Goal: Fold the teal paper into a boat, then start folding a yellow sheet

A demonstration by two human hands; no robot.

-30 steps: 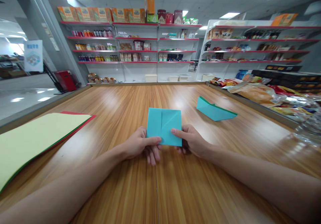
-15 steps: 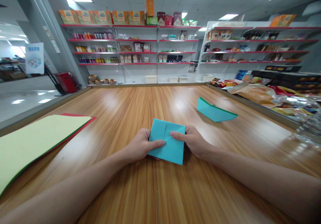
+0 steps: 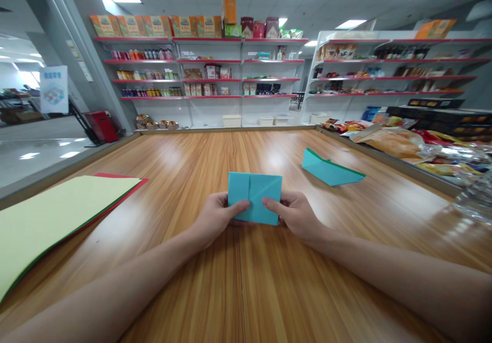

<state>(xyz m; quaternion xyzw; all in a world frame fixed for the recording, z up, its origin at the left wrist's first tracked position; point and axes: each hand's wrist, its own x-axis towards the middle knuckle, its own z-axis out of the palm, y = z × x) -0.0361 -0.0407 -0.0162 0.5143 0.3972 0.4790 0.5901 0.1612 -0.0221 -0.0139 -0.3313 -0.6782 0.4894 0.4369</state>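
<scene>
A folded sheet of blue paper (image 3: 255, 186), roughly square with creases across its face, is held up above the table between my two hands. My left hand (image 3: 220, 214) grips its left edge, thumb on the front and fingers behind. On the other side, my right hand (image 3: 295, 210) pinches the right edge the same way; its fingers are mostly hidden behind the paper. Farther back to the right lies another folded paper piece (image 3: 331, 170), blue with a green edge and shaped like a boat.
A stack of coloured sheets (image 3: 73, 204), pale yellow on top with green and red below, lies at the left of the wooden table (image 3: 184, 281). Packaged snacks (image 3: 388, 140) and a clear plastic item (image 3: 476, 199) sit along the right. Stocked shelves (image 3: 209, 80) stand behind.
Both hands have tilted the blue paper more upright and levelled it, raising it slightly. My thumbs stay on its front. The boat-shaped paper and the stack of sheets have not moved.
</scene>
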